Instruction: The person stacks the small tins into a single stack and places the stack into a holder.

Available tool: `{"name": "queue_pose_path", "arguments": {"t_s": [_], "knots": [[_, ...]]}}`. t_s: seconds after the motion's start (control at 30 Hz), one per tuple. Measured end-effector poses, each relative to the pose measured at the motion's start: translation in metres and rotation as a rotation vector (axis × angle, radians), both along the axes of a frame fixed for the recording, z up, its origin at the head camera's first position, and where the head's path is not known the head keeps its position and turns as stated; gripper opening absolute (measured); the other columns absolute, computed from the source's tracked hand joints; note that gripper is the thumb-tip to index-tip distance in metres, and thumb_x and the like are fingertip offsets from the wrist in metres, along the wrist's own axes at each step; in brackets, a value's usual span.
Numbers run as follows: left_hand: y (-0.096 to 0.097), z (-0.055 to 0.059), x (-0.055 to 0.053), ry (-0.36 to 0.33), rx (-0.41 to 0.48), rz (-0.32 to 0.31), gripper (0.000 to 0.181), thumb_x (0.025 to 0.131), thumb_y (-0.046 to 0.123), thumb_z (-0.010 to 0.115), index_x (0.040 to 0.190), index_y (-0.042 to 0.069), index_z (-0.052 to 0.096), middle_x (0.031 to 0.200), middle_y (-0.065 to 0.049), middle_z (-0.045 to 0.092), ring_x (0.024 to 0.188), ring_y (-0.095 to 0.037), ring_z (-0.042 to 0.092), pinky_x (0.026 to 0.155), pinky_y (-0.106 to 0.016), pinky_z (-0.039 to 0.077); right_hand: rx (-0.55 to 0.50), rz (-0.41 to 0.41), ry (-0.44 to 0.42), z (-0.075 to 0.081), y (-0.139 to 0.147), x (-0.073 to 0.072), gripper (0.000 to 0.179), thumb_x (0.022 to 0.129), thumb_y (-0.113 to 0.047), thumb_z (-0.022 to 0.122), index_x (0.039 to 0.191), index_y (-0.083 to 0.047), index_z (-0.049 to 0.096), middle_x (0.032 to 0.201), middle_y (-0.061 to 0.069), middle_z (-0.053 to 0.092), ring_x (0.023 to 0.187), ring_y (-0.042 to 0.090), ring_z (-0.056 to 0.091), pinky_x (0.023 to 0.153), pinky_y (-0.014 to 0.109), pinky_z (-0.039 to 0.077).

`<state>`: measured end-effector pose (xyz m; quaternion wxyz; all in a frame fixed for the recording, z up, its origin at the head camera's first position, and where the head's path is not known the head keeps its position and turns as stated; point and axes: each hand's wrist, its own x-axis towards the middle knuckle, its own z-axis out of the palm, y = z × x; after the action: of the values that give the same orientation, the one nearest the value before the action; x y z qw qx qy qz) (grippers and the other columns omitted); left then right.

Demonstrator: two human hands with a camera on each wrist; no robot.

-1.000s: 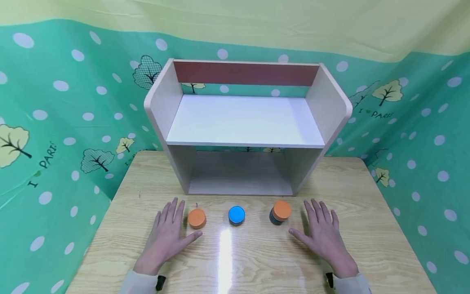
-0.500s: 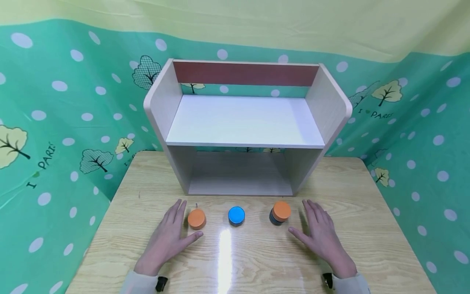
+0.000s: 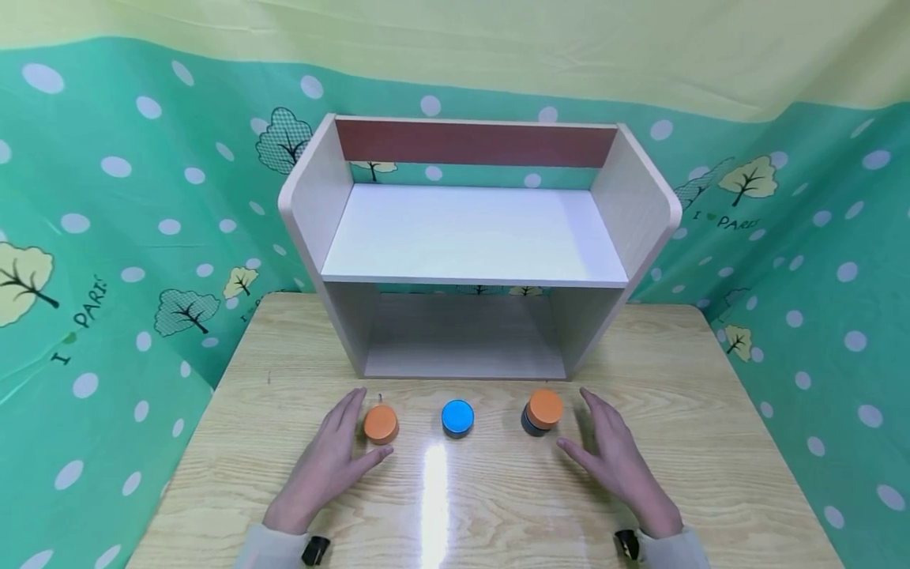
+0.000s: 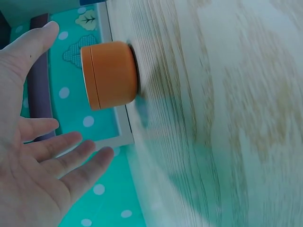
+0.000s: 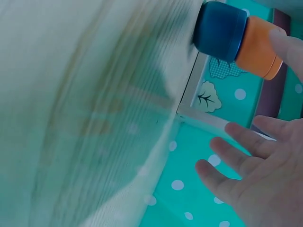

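A round orange container [image 3: 381, 424] with a lid seam stands upright on the table beside my left hand [image 3: 329, 450]. That hand is held with fingers extended and thumb spread, the container lying between thumb and fingers but apart from them in the head view. On the right, an orange container [image 5: 258, 47] is stacked on a dark blue one [image 5: 220, 30]. My right hand [image 3: 613, 454] curves around the stack's right side, thumb and fingers spread, holding nothing. Midway between the hands stands a bright blue-topped container [image 3: 458, 416], touched by neither.
Just behind the containers stands a white two-level shelf [image 3: 472, 237] with a reddish-brown back strip [image 3: 476, 142]. A green patterned curtain [image 3: 142, 316] hangs around the back and sides of the wooden table [image 3: 512, 506]. Light glares off the table's front middle.
Both hands have turned slightly from palm-down toward palms facing each other, and their fingertips have shifted a little inward. The containers and shelf have stayed put.
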<state>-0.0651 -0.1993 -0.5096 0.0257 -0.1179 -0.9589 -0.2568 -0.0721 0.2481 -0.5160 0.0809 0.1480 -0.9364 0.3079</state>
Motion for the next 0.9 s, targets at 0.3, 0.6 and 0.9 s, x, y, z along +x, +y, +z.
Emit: {"name": "queue_pose_path", "arguments": {"t_s": [0.3, 0.6, 0.9], "knots": [[0.001, 0.000, 0.000, 0.042, 0.036, -0.026, 0.098, 0.083, 0.037, 0.083, 0.155, 0.000, 0.028, 0.151, -0.027, 0.037, 0.136, -0.043, 0.039, 0.106, -0.059, 0.041, -0.064, -0.006, -0.047, -0.001, -0.005, 0.000, 0.091, 0.084, -0.020, 0.083, 0.151, 0.007, 0.029, 0.149, 0.030, 0.037, 0.134, 0.048, 0.037, 0.105, 0.065, 0.037], [0.002, -0.002, -0.001, 0.047, 0.057, -0.053, 0.091, 0.084, 0.028, 0.084, 0.153, -0.001, 0.033, 0.146, -0.027, 0.044, 0.131, -0.044, 0.045, 0.103, -0.057, 0.045, -0.146, -0.017, -0.094, -0.006, -0.010, -0.003, 0.088, 0.084, -0.011, 0.082, 0.152, 0.007, 0.028, 0.146, 0.029, 0.041, 0.129, 0.046, 0.044, 0.102, 0.063, 0.041], [0.003, -0.003, -0.002, 0.031, 0.074, -0.060, 0.088, 0.084, 0.022, 0.084, 0.152, -0.001, 0.034, 0.146, -0.025, 0.045, 0.131, -0.040, 0.047, 0.103, -0.053, 0.046, -0.221, -0.012, -0.163, -0.009, -0.016, -0.006, 0.085, 0.088, -0.015, 0.080, 0.152, 0.005, 0.029, 0.144, 0.029, 0.045, 0.126, 0.047, 0.049, 0.101, 0.062, 0.043]]}}
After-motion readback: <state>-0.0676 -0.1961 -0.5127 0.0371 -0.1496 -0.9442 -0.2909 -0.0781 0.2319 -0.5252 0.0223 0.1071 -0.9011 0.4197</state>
